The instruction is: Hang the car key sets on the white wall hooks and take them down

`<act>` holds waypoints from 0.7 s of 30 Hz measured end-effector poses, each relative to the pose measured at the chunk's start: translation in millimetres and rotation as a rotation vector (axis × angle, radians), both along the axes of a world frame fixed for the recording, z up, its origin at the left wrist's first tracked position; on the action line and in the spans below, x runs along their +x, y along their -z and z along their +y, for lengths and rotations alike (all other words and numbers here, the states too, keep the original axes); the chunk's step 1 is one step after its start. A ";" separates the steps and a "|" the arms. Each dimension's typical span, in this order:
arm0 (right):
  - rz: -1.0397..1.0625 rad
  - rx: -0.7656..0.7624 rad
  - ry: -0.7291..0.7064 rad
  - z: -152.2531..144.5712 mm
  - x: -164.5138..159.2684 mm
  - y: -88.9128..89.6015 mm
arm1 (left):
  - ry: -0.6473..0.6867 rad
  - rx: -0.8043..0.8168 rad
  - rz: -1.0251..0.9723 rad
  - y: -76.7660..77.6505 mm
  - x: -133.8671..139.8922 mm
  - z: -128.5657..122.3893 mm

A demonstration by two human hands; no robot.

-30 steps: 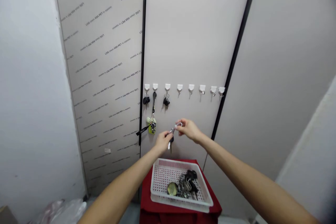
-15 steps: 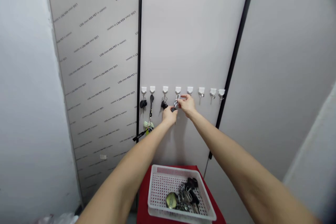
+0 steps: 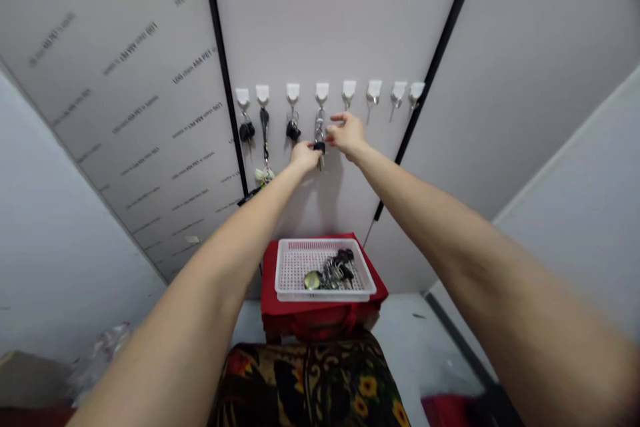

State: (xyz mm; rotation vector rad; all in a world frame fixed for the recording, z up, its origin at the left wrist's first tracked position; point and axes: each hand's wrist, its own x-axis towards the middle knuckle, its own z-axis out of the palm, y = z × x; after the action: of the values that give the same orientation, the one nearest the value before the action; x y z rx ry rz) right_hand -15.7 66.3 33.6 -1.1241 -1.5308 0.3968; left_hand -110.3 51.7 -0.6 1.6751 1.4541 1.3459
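Note:
A bunch of keys [image 3: 319, 136] with a silver clip and a black-headed key hangs straight down below a white hook [image 3: 323, 92]. My left hand [image 3: 305, 156] reaches in from the left, its fingertips closed at the black key head. Just right of the silver clip is my right hand [image 3: 349, 135], its fingers apart and holding nothing. To the left, another key set [image 3: 293, 128] with black heads hangs from its own hook. Farther left are a black strap [image 3: 265, 127] with a pale green charm [image 3: 263, 175] and a black-headed key [image 3: 247, 132].
Several hooks to the right hold thin silver keys [image 3: 373, 101]. Below, a white perforated basket [image 3: 290, 297] with keys and a round yellowish item [image 3: 313, 280] sits on a red box [image 3: 280, 310]. Black vertical strips [image 3: 440, 53] border the panel. Flowered fabric [image 3: 320, 380] lies nearest me.
My right hand has let go of the silver clip and drawn slightly right; the keys now hang below the hook. My view has tilted downward, showing the red box and fabric.

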 end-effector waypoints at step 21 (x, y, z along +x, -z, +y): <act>-0.928 -0.550 -0.157 -135.3 59.6 192.5 | 0.259 -0.294 0.256 144.8 -7.3 -99.0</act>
State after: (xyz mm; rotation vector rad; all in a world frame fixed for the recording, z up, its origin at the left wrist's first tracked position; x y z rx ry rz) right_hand 44.0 -69.0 -158.9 -1.7652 -2.4167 0.4416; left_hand -117.6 -47.4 -145.3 1.8089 1.4301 0.7617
